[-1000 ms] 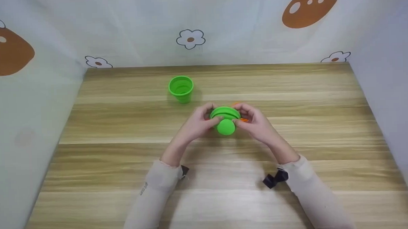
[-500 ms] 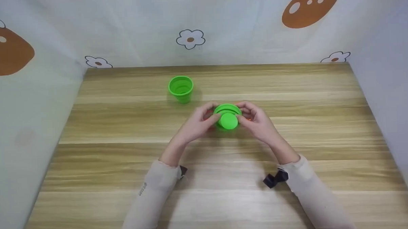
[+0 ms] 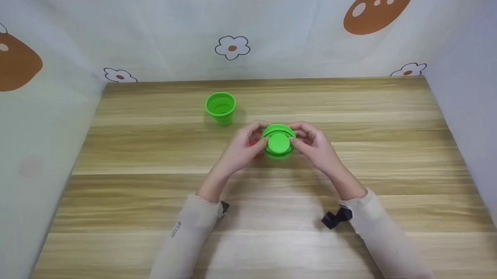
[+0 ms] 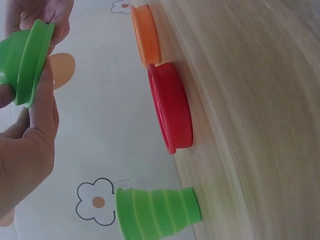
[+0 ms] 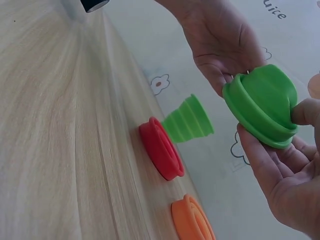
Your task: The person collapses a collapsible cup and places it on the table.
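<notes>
Both hands hold a partly folded green collapsible cup (image 3: 279,143) above the table, its round base facing the head camera. My left hand (image 3: 243,146) grips its left side, thumb by the base and fingers at the wide rim. On the other side my right hand (image 3: 315,145) pinches it the same way, and the right wrist view shows that thumb pressing the cup wall (image 5: 265,95). Beneath the hands lie a flattened red collapsible cup (image 4: 172,107) and a flattened orange one (image 4: 146,35), both mostly hidden in the head view.
An extended green collapsible cup (image 3: 224,119) stands upright at the back, left of the hands. Fabric walls with printed flowers (image 3: 232,47) enclose the wooden table (image 3: 130,201) at the back and sides. A dark wrist camera (image 3: 336,217) hangs by the right sleeve.
The held green cup has shifted slightly away from the body and tilted, so its base now sits more centred within the rim. Both hands moved with it; the standing cup stayed put.
</notes>
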Tool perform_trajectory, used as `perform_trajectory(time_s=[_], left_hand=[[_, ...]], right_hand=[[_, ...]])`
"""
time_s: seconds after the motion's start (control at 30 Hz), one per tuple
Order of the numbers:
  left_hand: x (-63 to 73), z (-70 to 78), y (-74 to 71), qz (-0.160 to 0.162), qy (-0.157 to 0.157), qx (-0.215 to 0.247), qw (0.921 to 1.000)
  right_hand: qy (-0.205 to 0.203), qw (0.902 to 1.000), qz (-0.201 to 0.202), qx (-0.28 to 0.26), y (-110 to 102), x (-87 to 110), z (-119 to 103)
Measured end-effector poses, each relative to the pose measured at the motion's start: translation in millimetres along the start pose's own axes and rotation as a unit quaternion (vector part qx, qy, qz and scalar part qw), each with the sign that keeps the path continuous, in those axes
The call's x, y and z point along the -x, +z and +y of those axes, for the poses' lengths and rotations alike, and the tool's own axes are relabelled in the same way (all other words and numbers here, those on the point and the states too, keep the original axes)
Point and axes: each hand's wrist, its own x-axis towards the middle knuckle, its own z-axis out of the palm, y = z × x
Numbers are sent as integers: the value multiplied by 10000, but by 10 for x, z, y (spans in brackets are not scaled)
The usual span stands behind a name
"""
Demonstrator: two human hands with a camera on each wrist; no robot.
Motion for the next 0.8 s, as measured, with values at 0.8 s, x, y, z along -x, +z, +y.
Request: perform_trajectory(time_s=[0.8], left_hand=[[-18, 8, 8, -100, -385, 439, 9982]], right_hand=[[94, 9997, -2, -219, 4, 1, -10]])
